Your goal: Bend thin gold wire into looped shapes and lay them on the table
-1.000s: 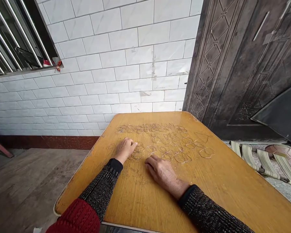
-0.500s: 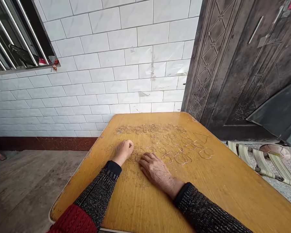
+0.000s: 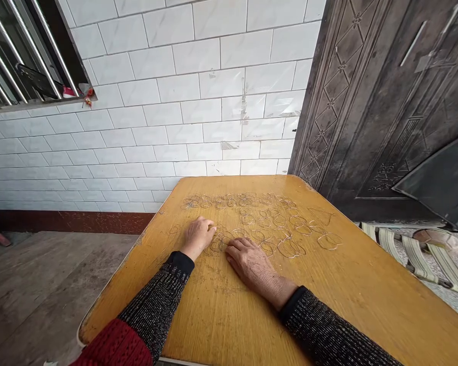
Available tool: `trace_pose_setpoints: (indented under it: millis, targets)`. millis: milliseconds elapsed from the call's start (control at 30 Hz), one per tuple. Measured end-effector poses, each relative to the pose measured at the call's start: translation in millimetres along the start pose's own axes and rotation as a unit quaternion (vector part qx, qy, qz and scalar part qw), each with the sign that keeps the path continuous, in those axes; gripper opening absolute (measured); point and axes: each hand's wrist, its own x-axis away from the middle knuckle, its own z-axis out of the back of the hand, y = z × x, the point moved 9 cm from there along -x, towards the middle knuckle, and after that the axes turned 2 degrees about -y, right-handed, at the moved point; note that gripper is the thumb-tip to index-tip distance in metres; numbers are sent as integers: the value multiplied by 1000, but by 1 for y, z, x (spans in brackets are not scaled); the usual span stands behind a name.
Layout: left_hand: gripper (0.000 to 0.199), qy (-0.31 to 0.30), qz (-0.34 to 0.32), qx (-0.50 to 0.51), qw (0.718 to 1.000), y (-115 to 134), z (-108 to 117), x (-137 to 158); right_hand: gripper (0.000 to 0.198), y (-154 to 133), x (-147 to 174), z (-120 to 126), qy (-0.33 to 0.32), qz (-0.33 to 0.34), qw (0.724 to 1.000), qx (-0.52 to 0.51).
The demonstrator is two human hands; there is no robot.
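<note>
Thin copper-coloured wire loops [image 3: 290, 247] lie on a yellow wooden table [image 3: 229, 310], several of them bent into flower-like shapes. My left hand [image 3: 199, 236] is at the left end of the near row, its fingers curled and thumb close to the forefinger. Whatever is between those fingertips is too small to make out; wire lies right beside them. My right hand [image 3: 248, 260] rests palm down on the table, fingers stretched out and lying over the edge of a wire loop. Its fingertips partly hide the wire there.
A far row of wire loops [image 3: 238, 200] runs across the back of the table. Beyond stands a white tiled wall [image 3: 156, 117], with a dark carved door [image 3: 366, 127] on the right. A strapped folding seat [image 3: 416, 254] is on the floor at right.
My left hand has shifted slightly right and its fingers reach further towards the wire loops. The right hand stays resting in nearly the same place. The view has turned a little.
</note>
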Motion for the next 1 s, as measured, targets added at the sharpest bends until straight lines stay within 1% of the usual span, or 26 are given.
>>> trace_pose_setpoints:
  millis: [100,167,267,333,367,500,567,667,833,1000]
  targets:
    - [14,0,2,8,1000,2,-1,0,16,1,0,0,2,-3,1000,-1]
    - [14,5,5,21,1000,2,0,-1,16,1,0,0,5,-1,1000,-3]
    - [25,10,-8,54,998,5,3,-3,15,0,0,1,19,6,1000,-8]
    - [31,0,-33,79,996,10,4,-4,15,1,0,1,28,8,999,-13]
    - [31,-10,-47,90,995,12,4,-3,15,1,1,0,31,8,999,-16]
    - [15,-51,-100,118,987,17,2,2,17,3,1,-1,34,9,999,-22]
    - [13,-66,-123,124,982,18,1,4,17,3,1,-1,31,8,999,-23]
    - [13,-70,-145,133,978,18,1,6,17,3,1,-1,26,4,1000,-18]
    - [15,-57,-160,156,973,20,3,6,17,2,0,1,16,1,1000,-18]
    - [17,-56,-145,183,971,15,5,5,18,3,-1,-1,-17,-11,1000,-14]
